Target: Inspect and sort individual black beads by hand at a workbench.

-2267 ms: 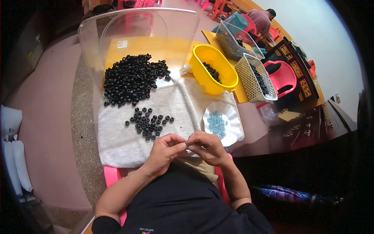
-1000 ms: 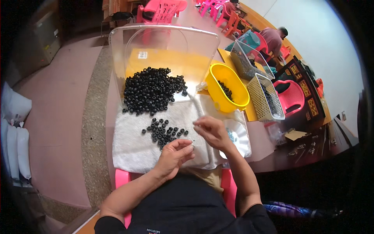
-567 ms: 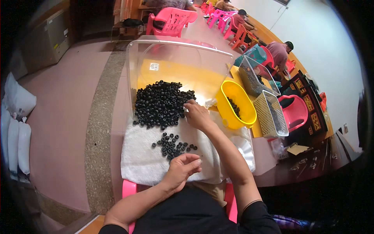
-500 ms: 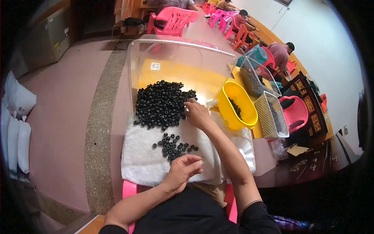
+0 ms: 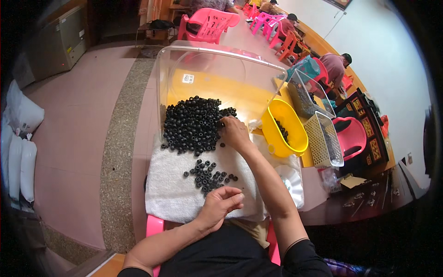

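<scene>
A large heap of round black beads with holes (image 5: 191,124) lies half in a clear plastic bin tipped on its side (image 5: 221,54) and half on a white towel (image 5: 168,184). My right hand (image 5: 236,135) is at the heap's right edge, fingers bent together among the beads; what they grip is partly hidden. A smaller loose group of beads (image 5: 207,175) rests nearer me. Just below that group, my left hand (image 5: 222,205) holds thumb and forefinger pinched together; anything between them is too small to make out. One single bead (image 5: 222,145) sits under my right hand.
Right of the towel stands a yellow oval basket (image 5: 300,138) with black pieces inside. Beyond it are a white perforated basket (image 5: 320,143) and a clear bin (image 5: 300,99). Pink chairs (image 5: 212,24) and seated people (image 5: 333,64) are farther off. White sacks (image 5: 27,171) stand at left.
The view has shifted slightly. A lone bead now shows on the towel below my right hand, whose fingers have bent in more at the heap's edge. My left hand keeps its pinch.
</scene>
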### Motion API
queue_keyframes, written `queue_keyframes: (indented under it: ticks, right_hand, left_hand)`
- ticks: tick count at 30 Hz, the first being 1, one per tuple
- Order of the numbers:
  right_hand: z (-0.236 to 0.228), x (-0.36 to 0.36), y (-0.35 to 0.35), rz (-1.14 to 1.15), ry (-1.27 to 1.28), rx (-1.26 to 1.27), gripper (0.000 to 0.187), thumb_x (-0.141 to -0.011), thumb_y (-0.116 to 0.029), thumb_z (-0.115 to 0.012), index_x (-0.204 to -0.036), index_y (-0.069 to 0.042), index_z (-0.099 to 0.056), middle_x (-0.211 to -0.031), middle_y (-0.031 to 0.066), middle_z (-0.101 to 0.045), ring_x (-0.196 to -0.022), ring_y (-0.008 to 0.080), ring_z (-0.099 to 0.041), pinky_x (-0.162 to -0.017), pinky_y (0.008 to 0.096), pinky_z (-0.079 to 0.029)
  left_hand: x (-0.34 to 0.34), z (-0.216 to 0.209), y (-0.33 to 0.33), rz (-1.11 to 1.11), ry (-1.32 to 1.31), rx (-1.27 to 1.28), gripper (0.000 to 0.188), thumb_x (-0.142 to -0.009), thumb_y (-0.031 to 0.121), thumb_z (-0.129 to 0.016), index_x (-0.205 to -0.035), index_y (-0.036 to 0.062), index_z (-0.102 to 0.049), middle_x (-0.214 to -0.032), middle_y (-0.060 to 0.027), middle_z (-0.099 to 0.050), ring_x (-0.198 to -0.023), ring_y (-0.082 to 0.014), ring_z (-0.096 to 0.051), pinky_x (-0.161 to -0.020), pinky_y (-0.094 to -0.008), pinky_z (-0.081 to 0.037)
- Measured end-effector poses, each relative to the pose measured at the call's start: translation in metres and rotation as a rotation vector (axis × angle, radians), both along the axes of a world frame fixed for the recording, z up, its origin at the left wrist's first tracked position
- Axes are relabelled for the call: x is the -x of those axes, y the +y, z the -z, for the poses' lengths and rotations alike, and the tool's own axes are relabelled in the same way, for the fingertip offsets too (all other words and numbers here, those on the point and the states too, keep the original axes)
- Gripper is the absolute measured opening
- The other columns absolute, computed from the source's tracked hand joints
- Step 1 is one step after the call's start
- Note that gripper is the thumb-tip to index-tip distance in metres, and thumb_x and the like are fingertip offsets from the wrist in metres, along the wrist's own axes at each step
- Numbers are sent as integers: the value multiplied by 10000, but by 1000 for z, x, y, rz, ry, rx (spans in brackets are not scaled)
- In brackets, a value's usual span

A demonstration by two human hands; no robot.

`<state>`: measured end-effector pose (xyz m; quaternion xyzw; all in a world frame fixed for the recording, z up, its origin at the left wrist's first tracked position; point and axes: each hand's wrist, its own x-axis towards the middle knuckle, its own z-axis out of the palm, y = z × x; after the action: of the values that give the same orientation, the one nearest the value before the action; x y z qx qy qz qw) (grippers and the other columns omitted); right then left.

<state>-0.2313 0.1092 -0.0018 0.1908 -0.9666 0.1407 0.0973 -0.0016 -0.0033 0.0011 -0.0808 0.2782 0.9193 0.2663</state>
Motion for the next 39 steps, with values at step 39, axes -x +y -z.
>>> queue_keyframes:
  ticks: [39]
  right_hand:
    - [-38, -91, 36, -126, -440, 629, 140, -957, -106, -575, -927, 30, -587, -784, 34, -599, -737, 117, -637, -660, 252, -537]
  left_hand:
    - [5, 0, -3, -86, 4, 33, 104, -883, 64, -679, -978, 45, -640, -898, -42, -653, -785, -133, -635, -747, -275, -558]
